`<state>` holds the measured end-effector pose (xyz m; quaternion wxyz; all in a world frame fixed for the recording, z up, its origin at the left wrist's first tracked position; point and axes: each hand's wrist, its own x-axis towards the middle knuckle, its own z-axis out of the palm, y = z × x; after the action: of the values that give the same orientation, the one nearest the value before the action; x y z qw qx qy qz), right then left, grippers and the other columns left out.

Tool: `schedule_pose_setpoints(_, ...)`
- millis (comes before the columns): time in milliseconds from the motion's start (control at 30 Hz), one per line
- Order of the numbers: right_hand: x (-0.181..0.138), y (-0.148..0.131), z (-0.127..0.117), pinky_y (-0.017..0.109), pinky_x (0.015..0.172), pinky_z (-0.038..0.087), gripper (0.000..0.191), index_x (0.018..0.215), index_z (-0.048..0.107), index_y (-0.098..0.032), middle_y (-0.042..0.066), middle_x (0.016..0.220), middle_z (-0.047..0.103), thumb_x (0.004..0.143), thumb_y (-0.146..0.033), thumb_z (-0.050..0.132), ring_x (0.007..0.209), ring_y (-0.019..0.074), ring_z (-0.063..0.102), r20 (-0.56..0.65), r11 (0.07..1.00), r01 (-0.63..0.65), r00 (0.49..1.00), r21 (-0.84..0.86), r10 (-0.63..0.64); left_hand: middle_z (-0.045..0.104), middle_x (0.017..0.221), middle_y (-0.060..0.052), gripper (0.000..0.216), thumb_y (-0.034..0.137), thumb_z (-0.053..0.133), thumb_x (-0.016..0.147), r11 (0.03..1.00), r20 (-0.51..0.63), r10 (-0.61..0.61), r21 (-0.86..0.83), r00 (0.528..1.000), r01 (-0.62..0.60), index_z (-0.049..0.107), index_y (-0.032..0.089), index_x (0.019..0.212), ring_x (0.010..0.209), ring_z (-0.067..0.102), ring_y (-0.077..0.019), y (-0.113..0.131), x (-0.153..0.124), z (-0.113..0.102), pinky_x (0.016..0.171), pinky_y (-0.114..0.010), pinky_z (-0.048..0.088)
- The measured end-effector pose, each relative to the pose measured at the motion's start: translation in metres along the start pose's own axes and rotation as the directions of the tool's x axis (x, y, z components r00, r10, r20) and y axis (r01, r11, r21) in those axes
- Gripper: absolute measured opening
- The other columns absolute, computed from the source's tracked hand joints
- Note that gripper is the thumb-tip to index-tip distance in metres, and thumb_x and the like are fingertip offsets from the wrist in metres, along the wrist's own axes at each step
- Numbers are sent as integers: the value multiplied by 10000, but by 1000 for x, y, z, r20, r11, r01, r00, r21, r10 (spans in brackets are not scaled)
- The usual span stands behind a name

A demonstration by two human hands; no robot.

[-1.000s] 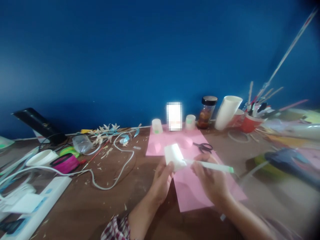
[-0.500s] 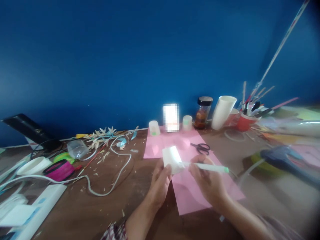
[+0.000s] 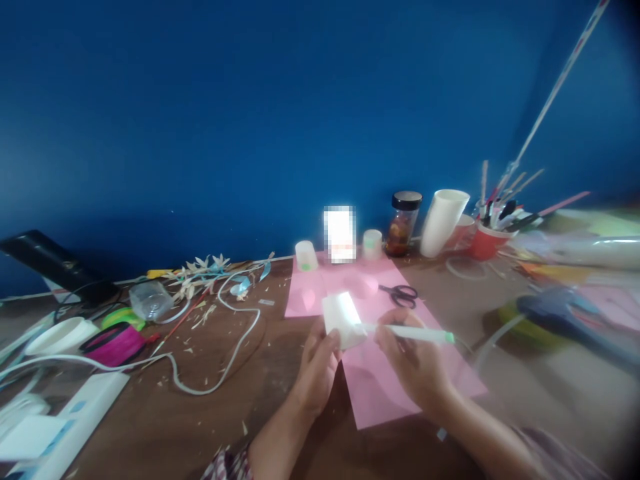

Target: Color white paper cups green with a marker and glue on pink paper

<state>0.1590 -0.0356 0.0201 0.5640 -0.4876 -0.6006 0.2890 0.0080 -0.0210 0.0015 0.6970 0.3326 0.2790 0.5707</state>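
Note:
My left hand [image 3: 316,369] is closed around a small white cup-like piece [image 3: 341,318], held tilted above a pink paper sheet [image 3: 380,387] on the brown table [image 3: 150,420]. My right hand [image 3: 416,363] grips a white pen with a green end [image 3: 417,333]. The pen's tip touches the white piece's right side. Small black scissors [image 3: 400,293] lie on the pink sheet just beyond my hands.
At the back by the blue wall stand two small white cups [image 3: 306,256], a dark-lidded jar [image 3: 403,224], a tall white cup [image 3: 443,213] and a red cup of brushes [image 3: 486,240]. A white cable [image 3: 220,333], pink spool [image 3: 113,343] and scraps lie left. A glue gun [image 3: 555,313] lies right.
The view has drifted slightly, so everything sits a little further left. My hands keep the same grip, with the pen still against the white piece.

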Motion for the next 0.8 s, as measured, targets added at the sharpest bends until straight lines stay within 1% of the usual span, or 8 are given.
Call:
schedule_pose_setpoints(167, 0, 0, 0, 207, 449, 385, 134, 812, 505, -209, -28, 630, 520, 912, -295, 526, 526, 108, 464, -4, 1000, 19, 1000, -7, -19, 698, 1125, -93, 478, 387, 680, 803, 1000, 0, -7, 0, 1000, 7, 587, 222, 1241, 1106, 608, -285, 0, 0, 0, 980, -428, 416)
schedule_pose_setpoints(300, 1, -2, -1, 209, 443, 377, 141, 803, 509, -207, -33, 615, 503, 909, -298, 523, 509, 106, 448, -6, 999, 30, 1000, -23, -31, 707, 1102, -94, 461, 371, 682, 801, 1000, -18, -2, 9, 1000, 2, 598, 213, 1226, 1117, 604, -290, 0, 0, 0, 984, -428, 415)
schedule_pose_setpoints(567, 1, 0, -1, 210, 442, 366, 124, 825, 522, -208, -34, 624, 497, 896, -307, 539, 514, 107, 431, 13, 1000, -15, 1000, 13, 15, 716, 1085, -85, 430, 356, 673, 812, 1000, -7, 9, 16, 1000, -9, 611, 223, 1216, 1129, 601, -284, 1, 0, 1, 987, -419, 419)
schedule_pose_setpoints(800, 0, 3, 0, 207, 452, 381, 115, 818, 524, -212, -36, 622, 500, 896, -295, 543, 525, 108, 445, 10, 999, -18, 1000, 36, 18, 713, 1107, -87, 462, 358, 674, 814, 1000, 10, 11, -1, 1000, -11, 595, 234, 1253, 1106, 616, -280, 1, -1, 1, 984, -415, 423)
